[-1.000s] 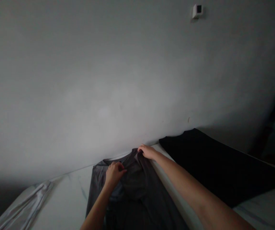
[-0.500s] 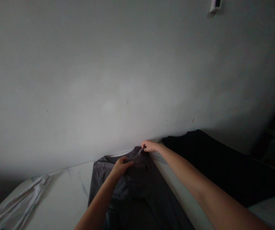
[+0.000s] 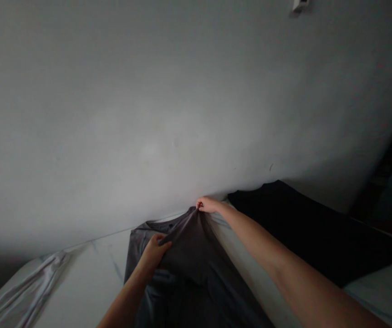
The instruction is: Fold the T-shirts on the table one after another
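A dark grey shirt (image 3: 185, 264) lies spread before me, its neckline toward the wall. My right hand (image 3: 206, 204) is closed in a pinch on the shirt's shoulder, right of the collar. Lower and to the left, my left hand (image 3: 156, 251) pinches the cloth of the front, just below the neckline. Between the two hands the fabric is drawn taut in a slanting fold. The shirt's lower part runs out of view at the bottom edge.
The shirt rests on a pale, bed-like surface (image 3: 89, 269) against a grey wall (image 3: 168, 114). A black garment (image 3: 294, 228) lies flat on the right. At far left is a light grey garment (image 3: 35, 287). A small white fixture (image 3: 300, 5) is on the wall.
My left hand has moved left and slightly down, pulling the shirt front taut. My right hand keeps its pinch on the shoulder. The view has shifted slightly.
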Demonstrator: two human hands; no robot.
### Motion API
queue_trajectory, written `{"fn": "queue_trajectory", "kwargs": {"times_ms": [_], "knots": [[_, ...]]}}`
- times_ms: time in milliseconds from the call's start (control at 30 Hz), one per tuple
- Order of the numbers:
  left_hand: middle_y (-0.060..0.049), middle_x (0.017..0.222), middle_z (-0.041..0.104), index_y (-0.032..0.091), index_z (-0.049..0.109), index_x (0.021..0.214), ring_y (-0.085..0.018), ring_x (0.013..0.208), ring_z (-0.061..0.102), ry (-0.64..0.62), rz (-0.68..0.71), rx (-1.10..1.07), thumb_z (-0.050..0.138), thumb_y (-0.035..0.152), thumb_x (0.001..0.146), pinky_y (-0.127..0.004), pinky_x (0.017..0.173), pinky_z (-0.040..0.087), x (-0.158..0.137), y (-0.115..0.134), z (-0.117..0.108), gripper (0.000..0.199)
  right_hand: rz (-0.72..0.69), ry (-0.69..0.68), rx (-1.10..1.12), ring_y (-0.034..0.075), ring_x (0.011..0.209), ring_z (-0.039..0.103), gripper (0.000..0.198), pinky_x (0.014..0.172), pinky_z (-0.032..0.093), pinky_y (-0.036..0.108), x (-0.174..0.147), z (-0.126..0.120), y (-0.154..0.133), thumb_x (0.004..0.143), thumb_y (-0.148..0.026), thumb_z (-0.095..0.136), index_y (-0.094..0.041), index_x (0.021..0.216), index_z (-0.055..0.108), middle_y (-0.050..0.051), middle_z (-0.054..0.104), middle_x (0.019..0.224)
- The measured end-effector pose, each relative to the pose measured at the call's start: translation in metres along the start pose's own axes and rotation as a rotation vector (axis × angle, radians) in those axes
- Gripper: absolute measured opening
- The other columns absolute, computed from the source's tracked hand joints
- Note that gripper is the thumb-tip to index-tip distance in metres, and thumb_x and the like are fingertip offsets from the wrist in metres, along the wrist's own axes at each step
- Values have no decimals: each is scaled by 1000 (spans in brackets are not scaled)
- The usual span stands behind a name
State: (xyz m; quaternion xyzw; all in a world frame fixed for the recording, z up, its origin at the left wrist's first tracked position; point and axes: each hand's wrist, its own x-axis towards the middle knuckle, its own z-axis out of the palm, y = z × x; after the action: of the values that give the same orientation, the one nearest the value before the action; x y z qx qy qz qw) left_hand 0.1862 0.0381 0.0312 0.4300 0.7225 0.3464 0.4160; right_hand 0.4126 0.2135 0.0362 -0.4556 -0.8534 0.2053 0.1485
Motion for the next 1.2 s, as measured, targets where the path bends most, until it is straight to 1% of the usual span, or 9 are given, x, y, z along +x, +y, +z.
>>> {"fn": "queue_trajectory", "kwargs": {"times_ms": [167,300,433,633,833,900,1000,1067,1200], "knots": [[-2,79,65,20,52,102,-20,63,64,60,73,331,55,24,82,-25,45,44,6,-12,-6,20,13,83,-79,13,78,58,18,68,37,21,-2,2,-6,81,-7,60,-17,90,72,3,71,88],[-6,88,71,21,57,95,-25,89,68,157,245,645,54,25,83,-29,70,47,-1,-17,-6,13,54,138,-170,15,83,59,14,69,37,22,-3,11,-8,82,-9,63,-19,86,71,2,70,89],[-7,96,73,24,57,96,-28,94,67,210,221,784,47,31,87,-32,70,44,-15,-11,-2,15,74,172,-236,16,88,60,13,71,38,22,-6,19,-12,85,-11,61,-20,86,70,1,69,96],[-7,97,72,24,54,98,-27,92,68,249,198,835,40,30,90,-32,65,42,-22,-11,3,17,128,235,-280,18,91,62,20,73,43,25,-23,24,-30,91,-14,50,-20,101,66,5,63,113],[-7,96,72,24,54,96,-26,91,68,256,213,794,43,30,88,-32,66,43,-22,-14,1,16,101,356,-256,18,105,59,29,91,45,27,-67,42,-37,93,-11,40,-17,106,64,8,64,113],[-7,95,72,24,54,96,-26,90,68,253,213,778,43,31,87,-31,66,43,-22,-13,1,16,44,315,-239,20,114,57,32,100,42,30,-84,52,-36,93,-15,40,-14,115,63,11,62,123],[-7,95,72,25,54,95,-27,90,68,251,203,763,43,32,87,-31,66,43,-22,-13,1,15,2,211,-246,25,134,42,45,112,32,38,-102,66,-35,97,-27,38,-9,137,51,15,45,146],[-6,94,71,25,53,95,-27,90,68,259,196,746,42,32,87,-31,65,42,-20,-14,0,15,36,168,-253,26,141,33,52,116,26,44,-109,70,-36,99,-35,33,-12,145,42,13,34,153],[-6,93,71,25,52,95,-25,91,67,293,200,657,42,31,88,-30,66,43,-14,-18,-6,14,158,137,-255,27,144,24,54,118,18,51,-112,69,-41,100,-39,24,-19,150,33,6,25,157]]}}
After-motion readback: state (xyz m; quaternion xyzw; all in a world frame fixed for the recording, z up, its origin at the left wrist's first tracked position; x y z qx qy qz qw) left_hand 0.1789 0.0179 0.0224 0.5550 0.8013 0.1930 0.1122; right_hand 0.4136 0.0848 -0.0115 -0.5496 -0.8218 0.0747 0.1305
